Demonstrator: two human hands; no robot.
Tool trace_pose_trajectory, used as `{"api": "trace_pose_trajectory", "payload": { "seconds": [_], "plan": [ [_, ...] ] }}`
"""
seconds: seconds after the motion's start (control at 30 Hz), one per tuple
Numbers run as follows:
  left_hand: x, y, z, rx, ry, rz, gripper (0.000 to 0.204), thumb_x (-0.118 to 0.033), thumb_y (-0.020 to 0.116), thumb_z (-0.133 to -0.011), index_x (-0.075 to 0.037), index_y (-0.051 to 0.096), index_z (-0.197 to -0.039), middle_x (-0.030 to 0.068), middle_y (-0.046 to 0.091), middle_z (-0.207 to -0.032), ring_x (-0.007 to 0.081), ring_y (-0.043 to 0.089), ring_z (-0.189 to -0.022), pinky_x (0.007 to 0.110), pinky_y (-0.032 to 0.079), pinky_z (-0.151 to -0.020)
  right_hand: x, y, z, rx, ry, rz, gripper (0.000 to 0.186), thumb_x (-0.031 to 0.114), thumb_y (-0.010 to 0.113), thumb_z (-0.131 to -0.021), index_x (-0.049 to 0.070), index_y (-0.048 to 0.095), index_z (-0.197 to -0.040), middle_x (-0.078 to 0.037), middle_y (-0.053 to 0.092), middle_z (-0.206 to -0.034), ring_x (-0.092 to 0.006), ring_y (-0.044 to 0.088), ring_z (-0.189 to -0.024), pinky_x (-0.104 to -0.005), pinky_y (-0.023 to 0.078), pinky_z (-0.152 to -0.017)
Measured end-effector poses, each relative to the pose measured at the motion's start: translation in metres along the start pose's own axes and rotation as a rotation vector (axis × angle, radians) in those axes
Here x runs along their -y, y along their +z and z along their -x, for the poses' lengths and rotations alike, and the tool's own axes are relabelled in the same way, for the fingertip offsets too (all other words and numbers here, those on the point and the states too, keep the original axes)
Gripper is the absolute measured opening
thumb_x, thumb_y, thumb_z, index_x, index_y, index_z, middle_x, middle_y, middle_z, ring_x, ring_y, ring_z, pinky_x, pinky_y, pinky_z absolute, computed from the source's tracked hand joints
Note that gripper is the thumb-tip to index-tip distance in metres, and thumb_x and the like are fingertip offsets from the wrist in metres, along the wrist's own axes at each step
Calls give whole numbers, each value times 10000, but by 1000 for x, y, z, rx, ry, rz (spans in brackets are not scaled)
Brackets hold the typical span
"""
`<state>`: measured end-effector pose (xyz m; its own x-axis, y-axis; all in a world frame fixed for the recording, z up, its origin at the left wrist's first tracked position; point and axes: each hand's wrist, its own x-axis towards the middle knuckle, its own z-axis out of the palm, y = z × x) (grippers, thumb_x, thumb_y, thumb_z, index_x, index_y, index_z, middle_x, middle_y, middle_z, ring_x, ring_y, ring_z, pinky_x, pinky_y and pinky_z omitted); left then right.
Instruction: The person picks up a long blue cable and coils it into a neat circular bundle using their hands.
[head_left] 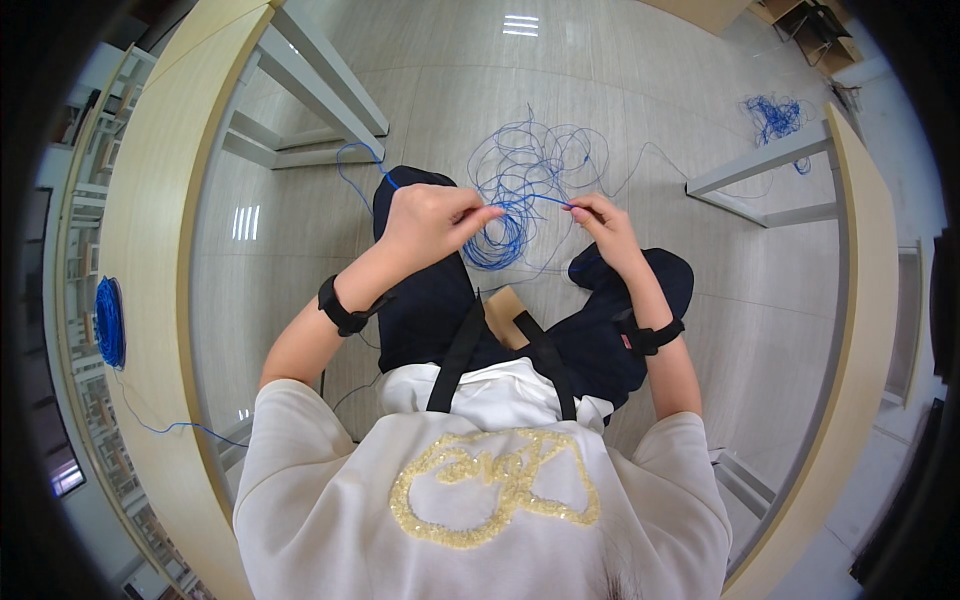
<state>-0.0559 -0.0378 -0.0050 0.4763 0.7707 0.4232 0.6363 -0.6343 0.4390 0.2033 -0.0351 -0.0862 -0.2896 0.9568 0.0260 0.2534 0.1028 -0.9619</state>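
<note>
I sit with dark trousers over my knees, looking down. My left hand (432,220) is closed around a thin blue cord (528,200) that runs across to my right hand (600,222), which pinches the same cord between its fingertips. The stretch between both hands is short and nearly taut. Beyond my hands, a loose tangle of the blue cord (520,170) lies in loops on the tiled floor in front of my knees. One strand trails off to the left past my left knee.
A long light wooden table (150,250) curves along my left, with a blue cord spool (109,322) on it. Another wooden table (865,270) stands on my right. A second blue tangle (775,115) lies on the floor at the far right.
</note>
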Motion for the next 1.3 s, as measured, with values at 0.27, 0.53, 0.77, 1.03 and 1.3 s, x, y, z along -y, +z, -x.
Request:
{"api": "trace_pose_trajectory", "payload": {
  "seconds": [0.27,0.53,0.77,1.03,1.3],
  "plan": [
    [25,13,4,-179,-119,-222,274,-252,637,-731,-54,553,-561,84,476,-470,230,471,-411,297,337,-387,42,-16,-5,-51,-240,271,108,79,543,-800,15,598,-867,-28,529,-705,-117,477,-644,-231,374,-583],
    [24,-4,-7,-110,-342,198,271,-266,614,-764,-21,579,-654,80,499,-486,166,465,-414,255,334,-406,9,-37,-6,274,210,-264,309,112,574,-789,60,536,-1091,4,535,-736,-73,475,-672,-218,402,-662],
    [20,-20,-22,-163,-502,432,235,-207,554,-825,5,591,-729,-52,406,-512,28,366,-482,187,269,-441,-56,-46,-3,338,133,50,213,199,545,-818,28,611,-928,-57,592,-812,-144,524,-781,-271,408,-732],
    [43,-29,-26,-291,-551,430,240,-230,576,-811,3,607,-760,-52,404,-508,21,327,-474,189,258,-428,-35,-111,-5,131,100,607,227,217,542,-810,0,600,-843,-103,568,-760,-178,512,-728,-288,391,-630],
    [35,-28,-22,-405,-278,-576,257,-177,593,-745,-57,559,-969,47,526,-782,177,487,-720,305,372,-650,53,-103,-11,-156,48,-16,225,173,417,-891,-11,547,-894,-49,555,-734,-89,511,-612,-214,420,-599]
  ]
}}
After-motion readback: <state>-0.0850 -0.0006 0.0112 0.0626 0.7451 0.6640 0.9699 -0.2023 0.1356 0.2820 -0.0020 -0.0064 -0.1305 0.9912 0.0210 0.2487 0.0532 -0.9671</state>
